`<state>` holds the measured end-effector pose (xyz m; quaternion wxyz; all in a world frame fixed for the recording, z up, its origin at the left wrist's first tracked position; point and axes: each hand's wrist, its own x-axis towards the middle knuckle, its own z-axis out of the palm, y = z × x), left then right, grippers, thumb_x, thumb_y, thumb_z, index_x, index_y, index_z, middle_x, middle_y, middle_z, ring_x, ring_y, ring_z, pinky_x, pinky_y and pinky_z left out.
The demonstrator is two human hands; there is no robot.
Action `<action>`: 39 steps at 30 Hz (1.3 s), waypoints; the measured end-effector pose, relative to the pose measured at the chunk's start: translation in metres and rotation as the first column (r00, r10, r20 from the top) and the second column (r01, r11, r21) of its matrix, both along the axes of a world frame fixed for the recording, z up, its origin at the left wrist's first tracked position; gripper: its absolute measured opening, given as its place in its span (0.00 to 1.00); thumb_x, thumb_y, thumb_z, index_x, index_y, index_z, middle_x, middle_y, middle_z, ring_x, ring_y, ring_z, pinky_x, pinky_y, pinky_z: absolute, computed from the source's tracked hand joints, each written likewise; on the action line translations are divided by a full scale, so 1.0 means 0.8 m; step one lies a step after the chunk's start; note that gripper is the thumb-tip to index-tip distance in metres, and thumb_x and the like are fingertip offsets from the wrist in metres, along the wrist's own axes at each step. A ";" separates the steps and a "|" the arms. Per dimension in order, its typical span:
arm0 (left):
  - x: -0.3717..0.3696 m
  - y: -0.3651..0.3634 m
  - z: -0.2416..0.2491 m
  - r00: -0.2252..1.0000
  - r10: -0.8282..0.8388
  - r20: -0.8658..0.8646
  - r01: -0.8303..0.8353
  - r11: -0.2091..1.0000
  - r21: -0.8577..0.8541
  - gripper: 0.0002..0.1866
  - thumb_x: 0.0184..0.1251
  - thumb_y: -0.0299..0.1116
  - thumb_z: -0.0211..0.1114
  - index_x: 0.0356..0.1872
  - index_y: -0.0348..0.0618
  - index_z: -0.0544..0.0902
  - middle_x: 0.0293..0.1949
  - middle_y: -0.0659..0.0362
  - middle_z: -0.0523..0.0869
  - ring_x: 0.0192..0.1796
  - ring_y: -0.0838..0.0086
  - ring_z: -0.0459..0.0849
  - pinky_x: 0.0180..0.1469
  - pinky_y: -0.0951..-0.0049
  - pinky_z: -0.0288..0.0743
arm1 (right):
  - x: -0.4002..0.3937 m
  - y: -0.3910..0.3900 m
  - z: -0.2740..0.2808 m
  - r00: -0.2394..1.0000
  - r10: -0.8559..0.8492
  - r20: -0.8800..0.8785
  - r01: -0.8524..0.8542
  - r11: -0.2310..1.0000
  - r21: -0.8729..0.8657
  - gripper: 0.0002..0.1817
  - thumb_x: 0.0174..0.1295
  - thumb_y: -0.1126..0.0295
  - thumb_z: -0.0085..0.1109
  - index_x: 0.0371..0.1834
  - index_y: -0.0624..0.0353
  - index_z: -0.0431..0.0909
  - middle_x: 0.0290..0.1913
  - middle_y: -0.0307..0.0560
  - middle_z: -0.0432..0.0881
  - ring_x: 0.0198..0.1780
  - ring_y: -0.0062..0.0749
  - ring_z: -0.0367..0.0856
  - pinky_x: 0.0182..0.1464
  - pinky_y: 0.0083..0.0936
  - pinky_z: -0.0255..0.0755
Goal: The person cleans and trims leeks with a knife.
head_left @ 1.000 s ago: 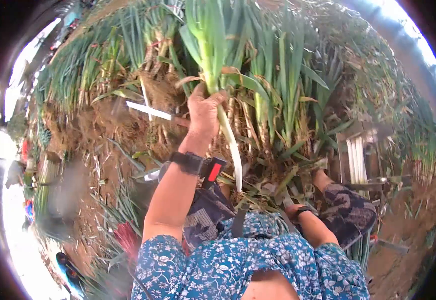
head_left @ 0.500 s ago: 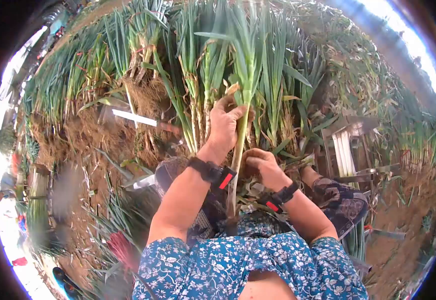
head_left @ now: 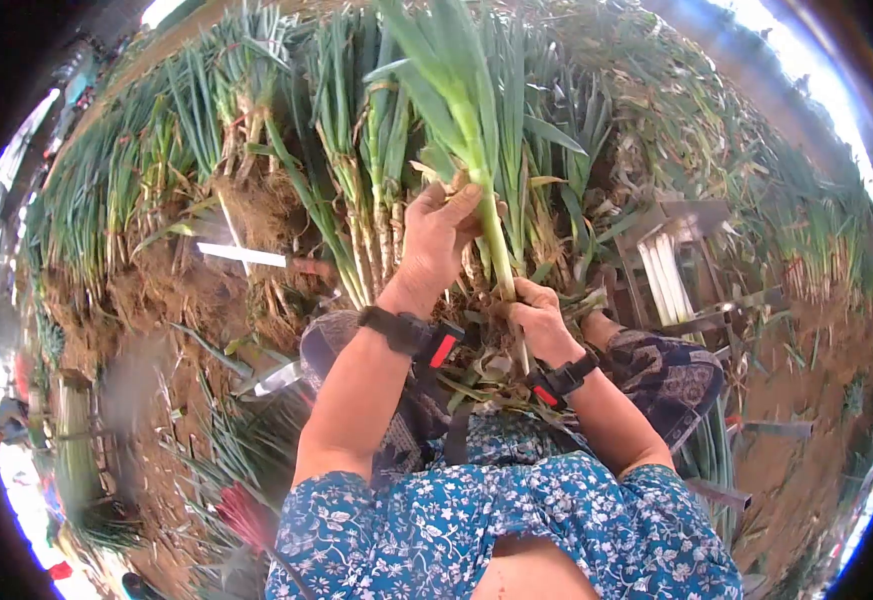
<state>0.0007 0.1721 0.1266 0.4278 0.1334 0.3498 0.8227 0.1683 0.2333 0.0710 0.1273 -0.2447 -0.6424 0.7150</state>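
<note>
1. Green onion (head_left: 497,245) stands tilted between both hands, in the middle of the scene, its leafy top at the far side and cut off by the picture edge. Its near end passes behind the right fingers, and exactly where it stops is hard to make out.
2. The left hand (head_left: 436,238) has its thumb and fingers closed around the stalk just below the leaves; some of its fingertips are hidden behind the stalk.
3. The right hand (head_left: 544,322) is nearer and lower, its thumb and fingers drawn narrow at the stalk's lower part. How firmly they pinch, I cannot tell.
4. Each wrist wears a black strap, the left strap (head_left: 408,334) and the right strap (head_left: 564,380), both with a red patch too small to read.
5. More onions (head_left: 366,150) with leaves and roots lie beyond the hands; white stalks (head_left: 664,280) rest in a metal rack (head_left: 696,222) to the right.
6. A pale blade (head_left: 241,255) lies left of the left hand, apart from it. The far left edge is blurred.
</note>
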 end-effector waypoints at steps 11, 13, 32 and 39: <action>-0.041 0.011 -0.015 0.918 -0.052 -0.394 -0.081 0.946 -0.313 0.11 0.60 0.31 0.60 0.43 0.40 0.78 0.29 0.63 0.75 0.34 0.76 0.75 0.36 0.77 0.71 | 0.004 -0.003 -0.014 0.932 -0.310 -0.187 0.360 0.733 0.577 0.10 0.49 0.73 0.57 0.34 0.64 0.73 0.33 0.60 0.74 0.36 0.51 0.73 0.40 0.34 0.69; -0.041 0.022 -0.020 0.529 0.032 -0.848 -0.219 0.970 -0.101 0.09 0.59 0.34 0.63 0.37 0.41 0.78 0.26 0.64 0.74 0.27 0.80 0.70 0.31 0.78 0.65 | -0.001 -0.005 -0.026 0.880 -0.389 -0.272 0.474 0.685 0.553 0.10 0.49 0.76 0.58 0.36 0.63 0.73 0.31 0.59 0.75 0.34 0.49 0.74 0.37 0.34 0.68; 0.064 0.019 -0.010 0.232 -0.894 -0.382 0.379 0.445 -0.812 0.16 0.56 0.32 0.65 0.44 0.35 0.80 0.32 0.62 0.82 0.33 0.82 0.76 0.35 0.80 0.71 | 0.086 0.071 0.035 0.857 -0.501 -0.124 0.482 0.690 0.540 0.14 0.51 0.69 0.60 0.39 0.65 0.76 0.34 0.56 0.79 0.35 0.37 0.79 0.38 0.32 0.72; 0.005 0.021 0.041 0.913 -0.237 -0.332 0.150 0.952 -0.268 0.22 0.60 0.36 0.63 0.53 0.35 0.74 0.43 0.55 0.81 0.48 0.72 0.78 0.49 0.67 0.73 | 0.074 0.037 0.016 0.921 -0.379 -0.086 0.352 0.721 0.597 0.19 0.52 0.68 0.63 0.44 0.68 0.75 0.35 0.51 0.80 0.36 0.27 0.77 0.40 0.22 0.72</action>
